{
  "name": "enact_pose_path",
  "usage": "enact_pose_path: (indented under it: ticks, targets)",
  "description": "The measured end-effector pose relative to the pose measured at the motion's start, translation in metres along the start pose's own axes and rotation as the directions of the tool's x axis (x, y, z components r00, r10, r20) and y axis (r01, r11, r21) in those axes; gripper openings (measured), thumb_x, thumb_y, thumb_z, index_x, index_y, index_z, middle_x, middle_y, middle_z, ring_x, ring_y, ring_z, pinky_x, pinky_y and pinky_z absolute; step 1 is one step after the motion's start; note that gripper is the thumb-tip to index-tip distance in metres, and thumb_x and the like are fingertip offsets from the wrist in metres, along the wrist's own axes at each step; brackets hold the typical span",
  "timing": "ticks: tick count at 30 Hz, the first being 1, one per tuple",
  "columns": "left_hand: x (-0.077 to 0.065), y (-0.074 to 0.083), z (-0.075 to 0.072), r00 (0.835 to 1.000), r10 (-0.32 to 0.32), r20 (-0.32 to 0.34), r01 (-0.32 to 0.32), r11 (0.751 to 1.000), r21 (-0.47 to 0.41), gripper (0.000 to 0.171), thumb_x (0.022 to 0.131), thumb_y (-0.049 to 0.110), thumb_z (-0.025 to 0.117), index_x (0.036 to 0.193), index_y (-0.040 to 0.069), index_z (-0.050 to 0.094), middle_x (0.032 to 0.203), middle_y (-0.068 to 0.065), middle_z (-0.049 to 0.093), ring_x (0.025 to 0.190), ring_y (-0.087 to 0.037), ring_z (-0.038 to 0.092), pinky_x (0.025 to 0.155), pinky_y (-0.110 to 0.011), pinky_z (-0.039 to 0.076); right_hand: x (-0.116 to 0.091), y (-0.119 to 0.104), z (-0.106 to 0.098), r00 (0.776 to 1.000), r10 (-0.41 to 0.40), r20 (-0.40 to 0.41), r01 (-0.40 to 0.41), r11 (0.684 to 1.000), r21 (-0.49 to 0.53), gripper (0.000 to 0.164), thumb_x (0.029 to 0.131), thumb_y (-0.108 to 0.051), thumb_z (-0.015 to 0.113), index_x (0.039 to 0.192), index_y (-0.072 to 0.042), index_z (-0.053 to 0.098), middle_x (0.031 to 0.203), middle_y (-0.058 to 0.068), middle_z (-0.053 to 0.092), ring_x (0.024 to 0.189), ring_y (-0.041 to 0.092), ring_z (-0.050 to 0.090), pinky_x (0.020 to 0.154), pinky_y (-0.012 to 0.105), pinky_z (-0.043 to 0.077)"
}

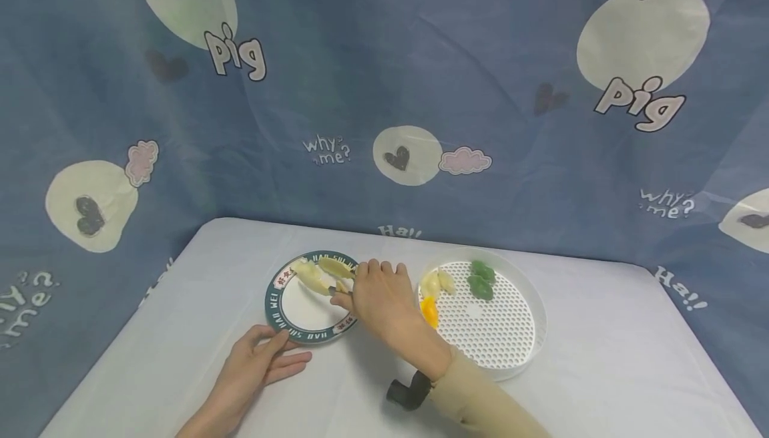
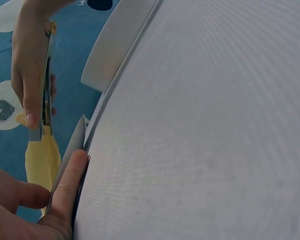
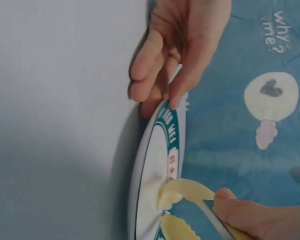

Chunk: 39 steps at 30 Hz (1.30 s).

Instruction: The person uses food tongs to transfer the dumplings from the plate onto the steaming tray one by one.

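My left hand [image 1: 255,361] pinches the near rim of a white plate [image 1: 309,308], thumb on top and fingers underneath. The plate has a dark green lettered border. My right hand [image 1: 384,294] grips tongs [image 3: 212,217] with pale yellow scalloped ends [image 1: 312,276]. Those ends are parted and point down over the plate's far half. Close by them, a pale yellow bit [image 3: 167,197] shows at the plate's surface in the right wrist view; whether the tongs hold it I cannot tell. From the left wrist, the tongs' yellow end [image 2: 42,157] appears beyond the plate edge [image 2: 72,142].
Right of the plate stands a round white perforated tray [image 1: 492,338] with a raised rim. In it lie pale yellow pieces [image 1: 431,284], an orange piece [image 1: 429,311] and green pieces [image 1: 480,286]. A white cloth [image 1: 601,358] covers the table; a printed blue curtain [image 1: 336,91] hangs behind.
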<state>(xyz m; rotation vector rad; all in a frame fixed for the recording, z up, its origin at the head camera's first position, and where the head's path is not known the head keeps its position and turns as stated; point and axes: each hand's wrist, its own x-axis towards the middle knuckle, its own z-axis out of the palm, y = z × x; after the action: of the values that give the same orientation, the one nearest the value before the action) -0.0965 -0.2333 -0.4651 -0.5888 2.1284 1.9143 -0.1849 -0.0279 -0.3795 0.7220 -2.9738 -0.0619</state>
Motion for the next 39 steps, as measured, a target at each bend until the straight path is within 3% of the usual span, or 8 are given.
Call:
enact_pose_path:
  ticks: [6,11,21,31,39]
  targets:
    - [0.001,0.0,0.0,1.0,-0.001,0.004,0.001,1.0,0.011,0.049,0.108,0.032,0.047,0.138,-0.005,0.036,0.121,-0.024,0.069,0.099,-0.027,0.078,0.085,-0.035,0.07,0.01,-0.006,0.004,0.999,0.008,0.051,-0.008,1.0,0.007,0.075,0.095,-0.071,0.048,0.127,-0.004,0.061,0.11,0.009,0.069,0.105,0.025,0.064,0.098,0.044,0.057]
    - [0.001,0.0,-0.001,1.0,0.008,0.005,-0.008,1.0,0.012,0.05,0.108,0.033,0.047,0.138,-0.005,0.036,0.122,-0.024,0.069,0.1,-0.028,0.077,0.085,-0.034,0.07,0.011,-0.011,0.008,0.999,0.008,0.034,-0.007,1.0,-0.017,0.073,0.096,-0.07,0.048,0.125,-0.005,0.061,0.108,0.008,0.069,0.105,0.025,0.065,0.101,0.045,0.058]
    - [0.001,-0.001,-0.001,1.0,0.02,0.003,-0.02,1.0,0.01,0.049,0.108,0.033,0.047,0.137,-0.005,0.037,0.119,-0.022,0.071,0.1,-0.027,0.078,0.084,-0.033,0.07,0.007,-0.013,0.014,0.997,-0.019,-0.077,0.014,0.998,-0.061,0.063,0.096,-0.066,0.052,0.115,-0.007,0.063,0.093,0.003,0.066,0.089,0.021,0.063,0.088,0.04,0.06]
    - [0.0,-0.001,0.001,1.0,0.015,0.003,-0.015,1.0,-0.001,0.046,0.108,0.032,0.047,0.135,-0.004,0.038,0.121,-0.022,0.071,0.099,-0.027,0.078,0.084,-0.033,0.07,0.002,-0.004,0.01,0.996,-0.051,-0.079,0.047,0.998,-0.049,0.06,0.095,-0.068,0.05,0.108,-0.011,0.062,0.085,-0.001,0.06,0.077,0.017,0.056,0.068,0.033,0.051]
    - [0.0,-0.001,0.0,1.0,0.017,0.008,-0.017,1.0,-0.019,0.046,0.108,0.03,0.047,0.136,-0.005,0.037,0.122,-0.022,0.07,0.1,-0.027,0.077,0.085,-0.034,0.069,-0.006,0.005,0.002,0.998,-0.034,-0.047,0.032,0.998,-0.053,0.06,0.095,-0.07,0.05,0.107,-0.013,0.061,0.081,-0.002,0.054,0.076,0.017,0.051,0.066,0.031,0.047]
